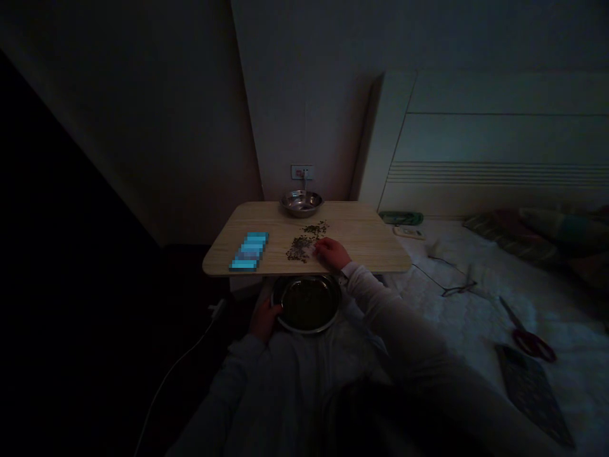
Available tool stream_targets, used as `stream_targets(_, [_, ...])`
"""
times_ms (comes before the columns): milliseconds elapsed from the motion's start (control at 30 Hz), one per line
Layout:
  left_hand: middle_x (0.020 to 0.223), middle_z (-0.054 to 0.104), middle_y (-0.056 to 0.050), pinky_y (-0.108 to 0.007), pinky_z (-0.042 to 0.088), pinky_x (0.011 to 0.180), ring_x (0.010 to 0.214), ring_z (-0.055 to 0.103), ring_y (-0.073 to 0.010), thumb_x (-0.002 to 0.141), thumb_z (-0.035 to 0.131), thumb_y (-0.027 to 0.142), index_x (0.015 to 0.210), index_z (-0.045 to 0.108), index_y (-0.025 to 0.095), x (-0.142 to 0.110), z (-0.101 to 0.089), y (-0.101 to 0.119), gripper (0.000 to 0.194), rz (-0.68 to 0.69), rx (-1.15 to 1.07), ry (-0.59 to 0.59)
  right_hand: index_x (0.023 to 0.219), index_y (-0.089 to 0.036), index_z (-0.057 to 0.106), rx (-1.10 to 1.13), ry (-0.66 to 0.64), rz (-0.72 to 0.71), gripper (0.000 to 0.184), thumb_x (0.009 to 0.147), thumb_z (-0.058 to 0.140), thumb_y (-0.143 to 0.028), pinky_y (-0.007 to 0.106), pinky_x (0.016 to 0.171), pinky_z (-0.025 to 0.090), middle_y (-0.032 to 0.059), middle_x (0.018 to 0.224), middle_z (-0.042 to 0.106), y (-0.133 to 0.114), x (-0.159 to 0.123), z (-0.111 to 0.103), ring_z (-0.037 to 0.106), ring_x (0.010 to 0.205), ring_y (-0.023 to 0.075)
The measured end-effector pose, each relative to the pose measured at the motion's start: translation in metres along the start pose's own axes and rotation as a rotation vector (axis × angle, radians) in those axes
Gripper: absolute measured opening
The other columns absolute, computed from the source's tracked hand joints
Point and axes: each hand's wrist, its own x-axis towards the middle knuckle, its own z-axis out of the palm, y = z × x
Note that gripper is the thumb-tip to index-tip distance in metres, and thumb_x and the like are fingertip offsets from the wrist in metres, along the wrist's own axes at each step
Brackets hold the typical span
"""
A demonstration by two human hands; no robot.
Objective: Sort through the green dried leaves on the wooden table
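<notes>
My left hand point(264, 319) is closed on the left rim of a round metal basin point(318, 329), which sits over my lap just below the table's front edge. The basin's inside looks dark green; its contents are too dim to make out. On the small wooden table point(366, 231), my right hand point(333, 255) is closed, its fingertips at a small pale piece point(309, 251), perhaps paper or plastic. Small dark beans or seeds point(299, 246) lie loose under and beside that piece. A thinner scatter of them point(318, 227) lies just behind.
A shiny metal bowl point(301, 204) stands at the table's back edge. A lit phone point(249, 252) lies on the left. On the bed to the right are scissors point(528, 339), a dark flat patterned object point(533, 393), a remote control point(408, 233) and a cord point(457, 290).
</notes>
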Motion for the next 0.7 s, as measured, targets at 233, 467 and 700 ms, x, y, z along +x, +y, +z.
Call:
stream_targets(233, [0.072, 0.070, -0.004, -0.034, 0.049, 0.071, 0.079, 0.064, -0.0267, 0.046, 0.063, 0.027, 0.077, 0.069, 0.018, 0.0038, -0.0037, -0.0062, 0.033, 0.007, 0.022, 0.015, 0.072, -0.018, 0.061, 0.042, -0.047, -0.002, 0.005, 0.074, 0.059, -0.022, 0.025, 0.067, 0.046, -0.0025, 0.062, 0.064, 0.0039, -0.0014, 0.0023, 0.058, 0.063, 0.0124])
stream_targets(467, [0.077, 0.071, -0.006, -0.036, 0.050, 0.075, 0.085, 0.065, -0.0288, 0.045, 0.062, 0.028, 0.078, 0.068, 0.017, 0.0020, -0.0035, -0.0055, 0.036, 0.010, -0.022, 0.004, 0.069, -0.018, 0.061, 0.063, -0.040, -0.026, 0.004, 0.073, 0.059, -0.019, 0.025, 0.065, 0.045, -0.0019, 0.063, 0.066, -0.0027, -0.0055, -0.0008, 0.056, 0.060, 0.0120])
stream_targets(700, [0.070, 0.069, -0.004, -0.035, 0.051, 0.071, 0.080, 0.066, -0.0279, 0.046, 0.062, 0.028, 0.075, 0.067, 0.018, 0.0002, -0.0047, -0.0043, 0.031, 0.016, -0.016, 0.005, 0.071, -0.018, 0.061, 0.027, -0.072, -0.064, 0.007, 0.075, 0.061, -0.023, 0.025, 0.070, 0.045, -0.0019, 0.064, 0.066, 0.0012, -0.0062, -0.0002, 0.058, 0.066, 0.0130])
